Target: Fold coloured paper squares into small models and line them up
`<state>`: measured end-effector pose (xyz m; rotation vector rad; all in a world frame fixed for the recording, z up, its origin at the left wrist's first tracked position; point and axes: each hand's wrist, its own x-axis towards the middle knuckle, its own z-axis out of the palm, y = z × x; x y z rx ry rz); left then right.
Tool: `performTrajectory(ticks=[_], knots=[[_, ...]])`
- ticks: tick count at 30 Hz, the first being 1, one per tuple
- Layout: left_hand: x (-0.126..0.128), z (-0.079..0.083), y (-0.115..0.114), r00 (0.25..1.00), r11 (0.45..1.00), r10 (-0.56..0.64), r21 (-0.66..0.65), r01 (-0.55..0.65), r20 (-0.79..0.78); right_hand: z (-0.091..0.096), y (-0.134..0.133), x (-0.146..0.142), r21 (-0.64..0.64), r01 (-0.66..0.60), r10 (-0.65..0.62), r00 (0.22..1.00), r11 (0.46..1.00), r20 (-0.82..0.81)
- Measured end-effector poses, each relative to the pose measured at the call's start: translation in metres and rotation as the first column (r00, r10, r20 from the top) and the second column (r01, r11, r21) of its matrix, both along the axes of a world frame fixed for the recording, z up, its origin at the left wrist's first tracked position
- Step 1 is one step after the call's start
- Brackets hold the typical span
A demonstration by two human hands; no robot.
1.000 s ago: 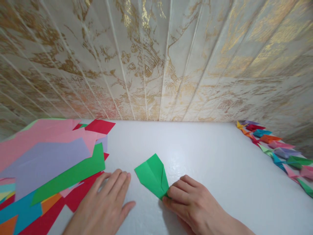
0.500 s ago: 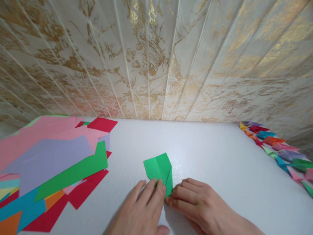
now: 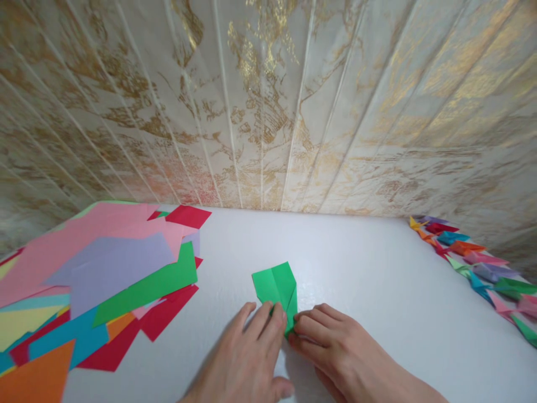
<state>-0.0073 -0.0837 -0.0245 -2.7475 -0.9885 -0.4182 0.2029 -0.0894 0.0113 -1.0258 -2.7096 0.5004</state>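
Note:
A folded sheet of green origami paper (image 3: 275, 282) lies on the white table, with crease lines down its middle and a folded flap along its right side. My left hand (image 3: 255, 347) rests flat on its lower left part, fingers stretched out and pressing it down. At the lower right corner, the curled fingers of my right hand (image 3: 325, 341) pinch the paper's edge between thumb and forefinger. Both hands hide the bottom end of the paper.
On the left lies a loose pile of coloured paper sheets (image 3: 121, 268). Rows of small folded paper figures (image 3: 474, 257) stand along the right. A gold-patterned white curtain (image 3: 268, 140) hangs at the table's (image 3: 356, 252) back edge.
The view has turned slightly left, so the paper pile shows further right. Both hands keep nearly the same hold on the green paper.

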Motion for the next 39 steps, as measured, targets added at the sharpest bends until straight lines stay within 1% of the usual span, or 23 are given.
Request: performTrajectory(ticks=[2,4,6,8,10,13,17,19,23,26,28,29,30,31,32,33,34,36,39], knots=[[0.000,0.000,-0.001,1.000,1.000,0.000,0.009,0.000,-0.005,-0.001,-0.001,0.000,0.028,0.003,-0.003,1.000,1.000,0.000],[-0.001,-0.001,-0.001,1.000,1.000,0.002,0.022,-0.002,-0.009,-0.006,-0.001,0.000,0.078,0.002,-0.001,1.000,0.997,-0.009],[-0.003,-0.003,-0.002,1.000,0.999,-0.002,0.045,0.002,-0.018,-0.013,-0.002,-0.001,0.165,-0.004,0.007,1.000,0.986,-0.019],[-0.005,-0.004,-0.002,0.999,0.997,0.014,0.073,-0.012,-0.032,-0.022,-0.002,-0.003,0.281,-0.005,0.014,0.999,0.960,-0.029],[-0.008,-0.003,-0.002,0.997,0.994,0.064,0.090,-0.060,-0.047,-0.027,-0.004,-0.005,0.375,0.004,0.010,0.999,0.927,-0.035],[-0.011,0.000,-0.001,0.989,0.988,0.130,0.088,-0.123,-0.076,-0.030,-0.006,-0.008,0.431,0.029,-0.013,0.999,0.902,-0.041],[-0.009,0.004,0.001,0.987,0.987,0.141,0.090,-0.134,-0.079,-0.029,-0.008,-0.009,0.476,0.042,-0.022,0.999,0.878,-0.048],[-0.007,0.004,0.001,0.991,0.990,0.120,0.085,-0.114,-0.064,-0.030,-0.009,-0.010,0.519,0.056,-0.035,0.998,0.853,-0.051],[-0.003,-0.001,-0.002,0.996,1.000,-0.011,0.027,0.014,-0.089,-0.037,-0.014,-0.014,0.578,0.089,-0.070,0.996,0.811,-0.056],[0.000,0.000,-0.002,0.995,1.000,-0.008,-0.023,0.006,-0.098,-0.043,-0.018,-0.016,0.621,0.116,-0.104,0.993,0.775,-0.056],[0.003,0.003,0.000,0.996,0.999,-0.005,-0.053,0.000,-0.094,-0.043,-0.018,-0.014,0.641,0.095,-0.092,0.995,0.762,-0.038],[0.005,0.006,0.002,0.996,0.997,-0.002,-0.073,-0.005,-0.095,-0.040,-0.017,-0.012,0.628,0.074,-0.073,0.997,0.775,-0.027],[0.007,0.008,0.004,0.996,0.995,0.007,-0.099,-0.016,-0.092,-0.035,-0.015,-0.009,0.593,0.053,-0.049,0.999,0.803,-0.024],[0.010,0.010,0.006,0.996,0.992,0.023,-0.125,-0.033,-0.082,-0.030,-0.011,-0.005,0.527,0.035,-0.021,0.999,0.849,-0.033],[0.012,0.012,0.008,0.997,0.988,0.043,-0.147,-0.052,-0.067,-0.024,-0.006,-0.001,0.427,0.028,-0.011,0.999,0.904,-0.042],[0.014,0.013,0.010,0.997,0.984,0.064,-0.162,-0.071,-0.048,-0.017,-0.001,0.003,0.331,0.042,-0.020,0.997,0.943,-0.070],[0.015,0.013,0.012,0.997,0.982,0.078,-0.168,-0.081,-0.024,-0.012,0.004,0.007,0.276,0.046,-0.019,0.995,0.960,-0.098],[0.016,0.013,0.014,0.996,0.984,0.081,-0.164,-0.076,0.024,-0.004,0.015,0.014,0.200,0.062,-0.034,0.990,0.978,-0.138],[0.012,0.012,0.016,0.992,0.986,0.049,-0.166,-0.029,0.116,-0.003,0.025,0.018,0.058,0.045,-0.035,0.984,0.997,-0.173]])
